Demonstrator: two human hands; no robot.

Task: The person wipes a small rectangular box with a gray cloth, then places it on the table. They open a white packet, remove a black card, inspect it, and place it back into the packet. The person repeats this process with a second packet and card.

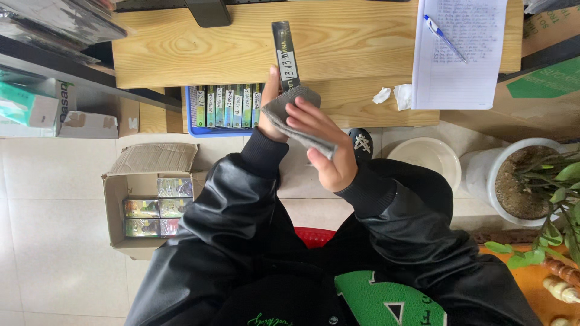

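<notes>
A slim dark cassette case (285, 55) stands upright above the near edge of the wooden desk (181, 54), gripped at its lower end by the left hand (270, 111). The right hand (323, 145) presses a grey cloth (296, 118) around its base. Just left, a blue tray (199, 130) holds more cases; an open cardboard box (118, 199) sits on the floor, near left.

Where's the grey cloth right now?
In the head view, centre frame: the grey cloth is in the right hand, pressed against the lower end of the black cassette case held by the left hand, above the wooden desk.
</notes>
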